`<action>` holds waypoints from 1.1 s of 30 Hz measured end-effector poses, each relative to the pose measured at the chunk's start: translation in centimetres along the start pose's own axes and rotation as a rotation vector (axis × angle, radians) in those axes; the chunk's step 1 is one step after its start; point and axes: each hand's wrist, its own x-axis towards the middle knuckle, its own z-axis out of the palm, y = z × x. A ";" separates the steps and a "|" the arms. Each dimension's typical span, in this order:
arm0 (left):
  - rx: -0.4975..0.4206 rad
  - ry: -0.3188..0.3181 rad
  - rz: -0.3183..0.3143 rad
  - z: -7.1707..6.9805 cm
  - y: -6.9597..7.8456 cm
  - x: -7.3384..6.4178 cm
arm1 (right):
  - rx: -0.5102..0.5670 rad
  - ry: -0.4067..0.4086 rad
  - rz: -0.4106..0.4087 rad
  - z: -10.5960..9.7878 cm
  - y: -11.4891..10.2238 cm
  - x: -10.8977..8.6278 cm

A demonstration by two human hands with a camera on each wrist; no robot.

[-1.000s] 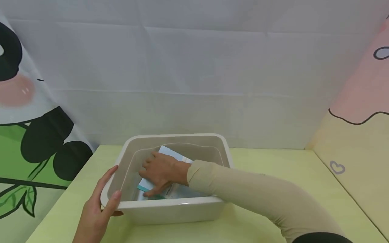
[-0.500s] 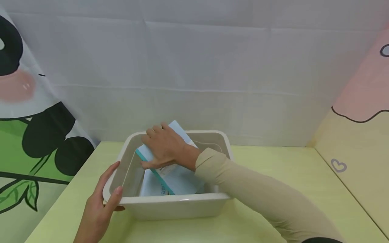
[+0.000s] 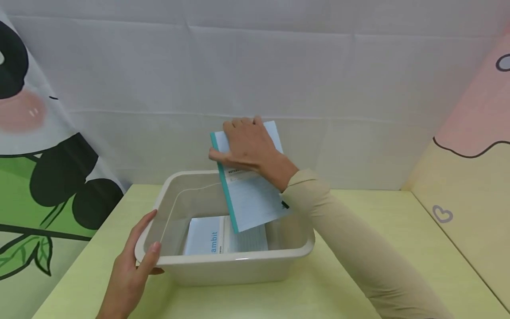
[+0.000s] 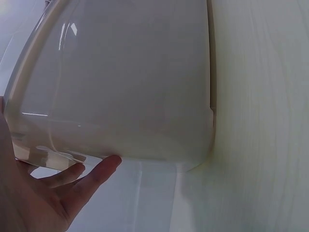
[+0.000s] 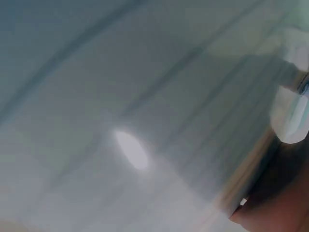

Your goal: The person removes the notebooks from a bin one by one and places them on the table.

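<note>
My right hand [image 3: 251,146] grips a light blue notebook [image 3: 255,199] with a teal spine, fingers at its far edge and thumb at the spine. The notebook is tilted above the off-white plastic bin [image 3: 235,269], its lower end still overlapping the bin's inside. In the right wrist view, the lined, blurred surface of the notebook [image 5: 120,87] fills most of the picture. A second light blue notebook [image 3: 201,235], marked "ambit", lies in the bin. My left hand [image 3: 127,270] holds the bin's left front corner, thumb over the rim; the left wrist view shows the bin's outer wall [image 4: 130,82].
The bin stands on a pale yellow-green table [image 3: 370,230]. A white cloth wall [image 3: 259,75] rises behind it. On the left hangs a printed cloth [image 3: 56,186] with a cartoon figure; a cream and pink panel [image 3: 470,190] borders the right side.
My right hand has lifted the notebook up and to the right out of the bin, uncovering the second notebook. My left hand stays at the corner of the bin.
</note>
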 end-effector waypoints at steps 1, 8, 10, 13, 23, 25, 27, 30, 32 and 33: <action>-0.001 0.002 0.002 0.0 0.0 0.0 | 0.013 0.010 0.027 -0.7 0.6 0.1; 0.002 0.011 0.003 -0.3 -0.2 0.0 | 0.117 0.042 0.144 -4.8 4.3 0.0; 0.003 0.008 -0.004 -0.4 -0.3 0.0 | 0.114 0.040 0.174 -5.4 5.4 -0.4; 0.003 0.003 -0.010 -0.5 -0.2 -0.1 | 0.100 0.024 0.215 -5.7 7.3 -1.5; 0.026 -0.035 -0.018 -0.8 0.3 -0.2 | 0.114 -0.068 0.375 -3.2 15.5 -9.3; 0.038 -0.043 -0.024 -0.9 0.4 -0.3 | 0.106 -0.091 0.399 -2.6 17.1 -11.0; 0.053 -0.054 -0.034 -1.0 0.5 -0.3 | 0.092 -0.109 0.413 -2.0 18.6 -12.7; 0.073 -0.068 -0.045 -1.2 0.6 -0.4 | 0.060 -0.132 0.414 -0.9 20.6 -14.9; 0.077 -0.067 -0.042 -1.3 0.7 -0.4 | 0.047 -0.148 0.418 -0.2 21.7 -16.4; 0.077 -0.068 -0.042 -1.3 0.8 -0.4 | 0.044 -0.156 0.419 0.2 22.2 -17.2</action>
